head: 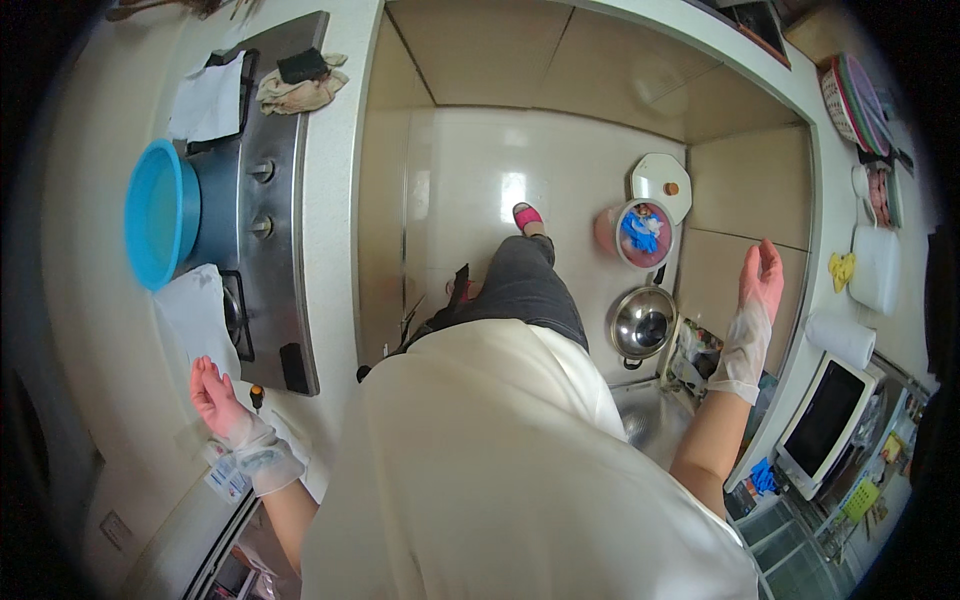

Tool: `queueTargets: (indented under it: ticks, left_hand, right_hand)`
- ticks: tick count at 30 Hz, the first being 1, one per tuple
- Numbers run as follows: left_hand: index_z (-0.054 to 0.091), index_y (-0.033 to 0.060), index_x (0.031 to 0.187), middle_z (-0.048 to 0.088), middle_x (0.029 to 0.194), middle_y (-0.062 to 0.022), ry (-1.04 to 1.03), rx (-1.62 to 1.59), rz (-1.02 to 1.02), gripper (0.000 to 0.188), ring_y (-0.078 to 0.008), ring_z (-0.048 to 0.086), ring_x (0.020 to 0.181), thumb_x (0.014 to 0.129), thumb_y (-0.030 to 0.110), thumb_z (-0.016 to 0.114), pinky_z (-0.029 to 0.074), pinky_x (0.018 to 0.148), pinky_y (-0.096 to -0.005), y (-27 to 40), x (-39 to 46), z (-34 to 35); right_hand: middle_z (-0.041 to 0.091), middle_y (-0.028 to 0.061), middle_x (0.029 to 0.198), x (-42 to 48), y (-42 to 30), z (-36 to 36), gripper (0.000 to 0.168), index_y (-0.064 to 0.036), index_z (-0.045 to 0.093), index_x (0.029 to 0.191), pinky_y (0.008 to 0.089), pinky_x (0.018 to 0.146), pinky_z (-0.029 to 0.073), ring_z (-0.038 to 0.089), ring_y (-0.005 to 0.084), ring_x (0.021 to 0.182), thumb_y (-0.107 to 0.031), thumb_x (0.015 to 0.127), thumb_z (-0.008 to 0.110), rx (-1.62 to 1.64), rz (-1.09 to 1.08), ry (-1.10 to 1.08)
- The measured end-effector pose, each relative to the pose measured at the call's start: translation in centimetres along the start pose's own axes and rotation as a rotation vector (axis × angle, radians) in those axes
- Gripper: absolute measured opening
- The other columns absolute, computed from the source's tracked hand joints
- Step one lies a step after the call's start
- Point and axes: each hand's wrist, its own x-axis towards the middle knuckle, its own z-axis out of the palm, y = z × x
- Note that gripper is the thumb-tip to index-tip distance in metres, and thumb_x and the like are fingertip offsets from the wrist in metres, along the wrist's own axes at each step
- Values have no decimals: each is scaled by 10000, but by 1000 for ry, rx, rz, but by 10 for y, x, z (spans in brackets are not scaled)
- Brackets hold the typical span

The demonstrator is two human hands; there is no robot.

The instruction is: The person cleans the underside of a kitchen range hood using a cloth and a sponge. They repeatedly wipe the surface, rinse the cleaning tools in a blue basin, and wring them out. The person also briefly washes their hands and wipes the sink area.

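Note:
Both of my hands wear pink gloves with translucent whitish cuffs. My left hand [215, 397] is over the counter at the near end of the gas stove [281, 322], empty, with its fingers loosely bent. Its fingertips are nearest a white paper sheet [196, 311], partly on the near burner; whether they touch cannot be told. Beside that hand lies a screwdriver-like handle [257, 396]. My right hand [761, 281] is held out at the right before the beige cabinet doors [742, 277], holding nothing, its fingers extended and a little apart.
A blue plastic basin [161, 217] stands at the stove's back edge, with a rag [300, 94] and black sponge [302, 66] farther along. On the floor are a waste bin [611, 236], its lid [662, 186] and a metal pan lid [643, 324]. A paper roll [840, 339] lies on the right counter.

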Motion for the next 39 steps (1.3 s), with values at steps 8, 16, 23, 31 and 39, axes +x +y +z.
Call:
queueTargets:
  ticks: [8,16,23,31,39]
  left_hand:
    - [485,57,1125,543,1155,-52,40,-17,-19,326,-137,461,1108,859,235,546,296,945,-284,-12,-9,-13]
    - [486,59,1116,557,1127,-35,120,-57,-56,325,-115,476,1073,853,237,556,307,914,-258,-20,-21,-27]
    - [488,51,1112,561,1120,-36,155,-108,-71,317,-111,485,1055,852,217,558,331,890,-248,-35,-23,-41]
    - [506,54,1104,566,1120,-37,210,-114,-105,299,-118,489,1061,851,205,553,332,892,-248,-48,-19,-53]
    - [505,51,1115,567,1111,-25,201,-112,-99,319,-119,488,1060,847,217,558,329,896,-253,-57,-16,-63]
  right_hand:
    - [517,150,1163,4,-21,2,455,34,451,1194,295,912,365,493,204,1069,-243,846,547,31,-34,-29]
    - [521,159,1159,14,-39,2,459,42,448,1195,297,919,360,485,203,1085,-241,846,544,-1,-103,-59]
    - [509,169,1177,18,-50,5,461,38,446,1198,306,946,343,474,217,1107,-244,846,543,-21,-164,-72]
    - [504,164,1180,14,-67,7,452,33,449,1195,310,953,337,463,219,1119,-241,848,541,-24,-192,-101]
    - [509,159,1169,7,-76,6,439,29,456,1187,307,949,338,472,216,1102,-236,849,544,-53,-195,-95]
